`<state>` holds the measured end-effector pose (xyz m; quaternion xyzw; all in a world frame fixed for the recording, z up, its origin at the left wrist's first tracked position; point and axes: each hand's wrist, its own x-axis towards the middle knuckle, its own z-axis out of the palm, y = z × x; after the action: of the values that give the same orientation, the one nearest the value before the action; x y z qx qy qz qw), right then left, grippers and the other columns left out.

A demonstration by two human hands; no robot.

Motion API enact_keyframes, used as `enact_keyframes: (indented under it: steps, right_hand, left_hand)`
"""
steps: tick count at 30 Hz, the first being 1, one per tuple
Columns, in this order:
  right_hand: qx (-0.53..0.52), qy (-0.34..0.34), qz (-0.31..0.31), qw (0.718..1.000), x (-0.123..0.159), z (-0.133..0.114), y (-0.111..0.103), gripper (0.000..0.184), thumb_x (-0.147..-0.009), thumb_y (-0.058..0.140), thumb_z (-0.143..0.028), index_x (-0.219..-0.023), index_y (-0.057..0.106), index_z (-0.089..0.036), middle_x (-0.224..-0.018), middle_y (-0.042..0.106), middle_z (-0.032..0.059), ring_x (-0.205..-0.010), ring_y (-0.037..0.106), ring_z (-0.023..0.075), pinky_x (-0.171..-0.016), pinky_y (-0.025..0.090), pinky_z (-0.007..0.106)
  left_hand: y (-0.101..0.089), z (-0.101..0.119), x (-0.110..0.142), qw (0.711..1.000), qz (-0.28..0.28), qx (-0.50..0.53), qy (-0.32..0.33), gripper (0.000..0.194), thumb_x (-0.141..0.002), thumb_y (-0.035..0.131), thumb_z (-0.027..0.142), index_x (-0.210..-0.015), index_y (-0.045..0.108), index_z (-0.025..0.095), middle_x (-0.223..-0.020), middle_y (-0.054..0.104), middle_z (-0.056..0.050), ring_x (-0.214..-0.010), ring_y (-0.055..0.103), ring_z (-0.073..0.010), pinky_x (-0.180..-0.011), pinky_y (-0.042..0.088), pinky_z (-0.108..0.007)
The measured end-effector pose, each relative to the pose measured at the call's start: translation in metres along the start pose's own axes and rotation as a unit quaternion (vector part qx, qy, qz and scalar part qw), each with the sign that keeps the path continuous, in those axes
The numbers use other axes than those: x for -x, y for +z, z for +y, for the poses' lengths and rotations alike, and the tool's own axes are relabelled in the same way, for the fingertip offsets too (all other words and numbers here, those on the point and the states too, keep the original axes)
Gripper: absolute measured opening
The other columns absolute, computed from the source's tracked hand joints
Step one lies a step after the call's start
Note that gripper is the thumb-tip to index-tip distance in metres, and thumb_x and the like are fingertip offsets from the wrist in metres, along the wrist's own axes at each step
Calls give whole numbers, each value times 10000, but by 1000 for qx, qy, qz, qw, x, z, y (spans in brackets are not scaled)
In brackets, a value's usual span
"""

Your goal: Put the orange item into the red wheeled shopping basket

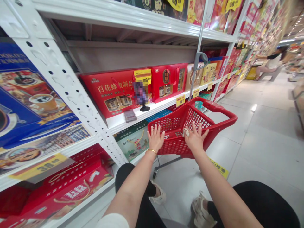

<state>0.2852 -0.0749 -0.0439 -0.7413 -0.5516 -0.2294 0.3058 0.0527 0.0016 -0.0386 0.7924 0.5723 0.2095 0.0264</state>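
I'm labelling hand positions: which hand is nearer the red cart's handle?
Right: the right hand is at the near side of the basket, toward the handle; the left hand is by the end farther from it.

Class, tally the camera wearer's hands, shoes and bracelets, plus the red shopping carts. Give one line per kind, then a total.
Hands (left hand, right hand): 2
Shoes (left shoe, right shoe): 2
Bracelet: 1
Red shopping cart: 1
Total: 6
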Motion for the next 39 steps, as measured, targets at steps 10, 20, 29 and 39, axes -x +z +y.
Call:
enact_keyframes:
  steps: [10,20,29,39]
  right_hand:
    - [-83,-125,-88,985,25,-78,19,406,-1057,531,-461,-1362,756,-315,-1691,483,40,-1642,240,380,-1302,-16,736]
    - [17,-16,-14,1000,6,-1,-3,434,-1050,512,-452,-1330,782,-259,-1672,500,111,-1612,254,447,-1258,31,799]
    - [-77,-115,-76,987,29,-69,13,431,-1053,527,-446,-1395,735,-285,-1688,485,84,-1622,298,359,-1316,24,701]
    - [-2,-10,-27,1000,11,-10,-4,445,-1055,516,-449,-1377,755,-256,-1716,438,97,-1639,196,435,-1271,-24,782]
  left_hand:
    - [0,-7,1,1000,7,-12,-1,679,-1116,234,595,-1728,291,306,-1818,180,-7,-1694,83,-295,-1356,112,-621]
    - [-2,-1,3,1000,5,-1,4,688,-1116,230,594,-1714,338,273,-1816,188,-32,-1691,102,-314,-1353,114,-633]
    - [-3,-9,5,1000,11,-20,0,676,-1120,233,594,-1715,335,289,-1818,185,-12,-1695,72,-282,-1362,94,-601]
    - [0,-4,6,1000,23,-14,3,655,-1127,258,575,-1710,346,290,-1808,222,-21,-1691,119,-295,-1355,127,-619]
